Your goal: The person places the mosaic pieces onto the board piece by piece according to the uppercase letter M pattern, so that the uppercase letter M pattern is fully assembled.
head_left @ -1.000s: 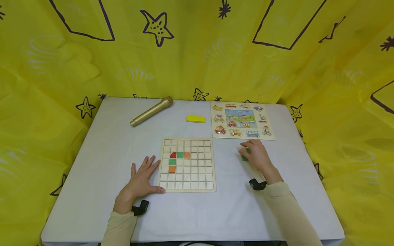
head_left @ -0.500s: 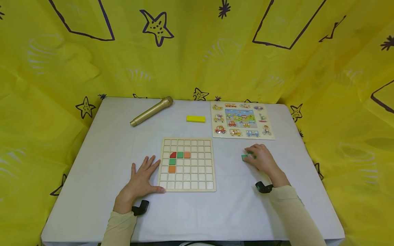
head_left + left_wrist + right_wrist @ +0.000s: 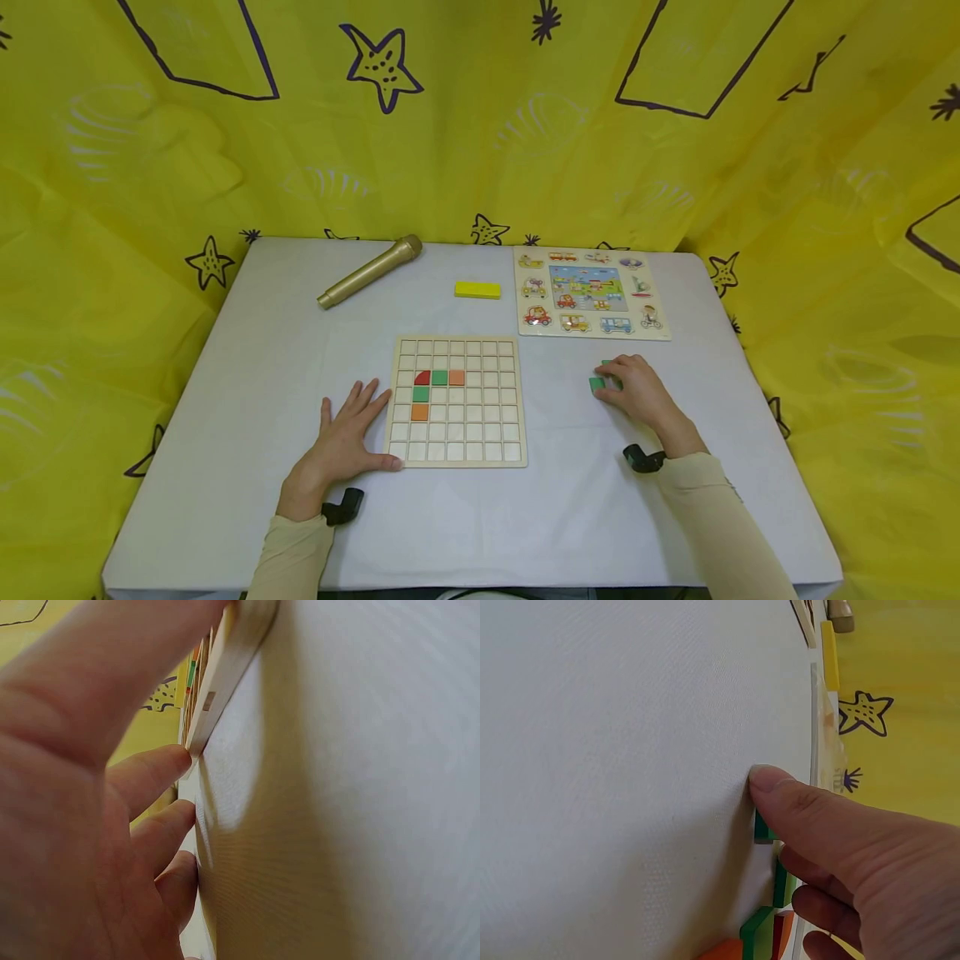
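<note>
In the head view, a square wooden grid board point(image 3: 483, 417) holds several coloured tiles: a red rounded piece point(image 3: 423, 378), two green squares and two orange ones. My left hand point(image 3: 341, 446) lies spread at its left side, thumb on the near-left corner and index fingertip right at the edge. To the right of the board, my right hand point(image 3: 636, 392) pinches a green square tile point(image 3: 597, 384) between thumb and index finger, low over the table. Another green tile point(image 3: 606, 364) shows behind its fingertips. In the right wrist view, green, red and orange pieces point(image 3: 724, 949) lie under that hand, mostly hidden from above.
A gold microphone point(image 3: 370, 272) lies at the back left of the white-covered table point(image 3: 262, 358). Beside it are a yellow block point(image 3: 477, 290) and a vehicle picture puzzle point(image 3: 532, 327), close behind the right hand. A yellow curtain point(image 3: 465, 150) hangs at the back and sides.
My right hand has shifted right and slightly toward me, with its fingers now closer round the green tile. The left hand and the board have stayed put.
</note>
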`<action>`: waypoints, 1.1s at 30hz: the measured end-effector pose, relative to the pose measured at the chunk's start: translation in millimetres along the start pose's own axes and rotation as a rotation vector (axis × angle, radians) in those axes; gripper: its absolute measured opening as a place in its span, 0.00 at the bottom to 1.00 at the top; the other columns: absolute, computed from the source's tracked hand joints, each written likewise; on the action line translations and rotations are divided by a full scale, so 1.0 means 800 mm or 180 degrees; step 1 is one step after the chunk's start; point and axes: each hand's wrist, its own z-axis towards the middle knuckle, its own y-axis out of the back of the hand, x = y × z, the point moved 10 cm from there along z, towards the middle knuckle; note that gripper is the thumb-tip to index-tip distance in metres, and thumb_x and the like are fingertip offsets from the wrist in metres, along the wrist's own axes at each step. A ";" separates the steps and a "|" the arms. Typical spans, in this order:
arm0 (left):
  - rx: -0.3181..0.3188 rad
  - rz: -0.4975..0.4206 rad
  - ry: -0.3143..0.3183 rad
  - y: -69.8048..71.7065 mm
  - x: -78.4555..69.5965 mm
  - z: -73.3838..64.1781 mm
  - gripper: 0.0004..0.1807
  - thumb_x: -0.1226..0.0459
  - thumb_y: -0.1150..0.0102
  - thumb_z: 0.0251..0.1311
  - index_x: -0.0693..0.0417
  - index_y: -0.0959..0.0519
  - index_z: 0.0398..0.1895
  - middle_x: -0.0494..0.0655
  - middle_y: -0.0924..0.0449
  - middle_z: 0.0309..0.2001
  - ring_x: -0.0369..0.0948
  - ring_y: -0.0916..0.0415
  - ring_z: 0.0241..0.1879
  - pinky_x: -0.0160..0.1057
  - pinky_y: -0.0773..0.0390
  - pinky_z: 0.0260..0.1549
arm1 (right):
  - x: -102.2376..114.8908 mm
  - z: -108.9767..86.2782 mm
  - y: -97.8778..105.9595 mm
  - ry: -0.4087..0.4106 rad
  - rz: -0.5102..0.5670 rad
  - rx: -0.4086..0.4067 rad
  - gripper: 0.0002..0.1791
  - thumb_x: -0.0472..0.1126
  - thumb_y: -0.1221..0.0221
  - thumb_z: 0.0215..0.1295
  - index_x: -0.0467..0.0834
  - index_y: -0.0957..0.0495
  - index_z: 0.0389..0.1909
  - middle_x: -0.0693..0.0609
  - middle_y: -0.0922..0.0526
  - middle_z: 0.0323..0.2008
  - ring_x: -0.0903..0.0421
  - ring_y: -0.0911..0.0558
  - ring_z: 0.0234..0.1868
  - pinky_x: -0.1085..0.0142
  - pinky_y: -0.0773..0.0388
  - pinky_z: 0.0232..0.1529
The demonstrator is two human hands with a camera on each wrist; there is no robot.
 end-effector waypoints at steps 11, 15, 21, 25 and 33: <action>0.0015 0.0021 0.0002 0.000 -0.001 0.001 0.64 0.38 0.23 0.33 0.56 0.40 0.74 0.57 0.53 0.76 0.57 0.63 0.74 0.70 0.73 0.61 | 0.005 0.002 -0.001 0.0072 -0.0031 0.0022 0.18 0.39 0.29 0.56 0.34 0.17 0.46 0.41 0.20 0.42 0.41 0.27 0.46 0.46 0.30 0.49; 0.0010 0.0033 0.0002 0.001 -0.002 0.001 0.64 0.38 0.23 0.33 0.56 0.40 0.74 0.58 0.52 0.76 0.58 0.62 0.74 0.70 0.73 0.61 | 0.006 0.002 -0.002 0.0084 -0.0011 0.0014 0.17 0.38 0.29 0.55 0.35 0.16 0.44 0.42 0.19 0.41 0.42 0.27 0.44 0.47 0.29 0.47; 0.0006 0.0032 0.0014 0.001 -0.002 0.001 0.64 0.39 0.23 0.32 0.56 0.40 0.74 0.58 0.52 0.76 0.58 0.62 0.74 0.71 0.73 0.61 | 0.005 0.004 -0.004 0.0078 -0.0009 0.0013 0.14 0.38 0.30 0.56 0.35 0.16 0.42 0.43 0.20 0.39 0.43 0.27 0.43 0.49 0.29 0.46; 0.0012 0.0035 0.0029 0.000 -0.002 0.001 0.64 0.39 0.23 0.32 0.56 0.39 0.74 0.58 0.52 0.76 0.58 0.62 0.74 0.71 0.73 0.61 | 0.004 0.003 -0.005 0.0046 -0.0018 0.0012 0.14 0.38 0.30 0.56 0.36 0.16 0.41 0.45 0.20 0.38 0.44 0.27 0.43 0.50 0.29 0.46; 0.0014 0.0046 0.0041 -0.001 0.000 0.001 0.64 0.38 0.23 0.32 0.55 0.40 0.74 0.57 0.53 0.76 0.58 0.63 0.74 0.71 0.73 0.61 | 0.004 0.004 -0.007 0.0003 -0.0013 0.0025 0.13 0.39 0.31 0.58 0.36 0.16 0.42 0.46 0.20 0.38 0.45 0.28 0.43 0.51 0.30 0.46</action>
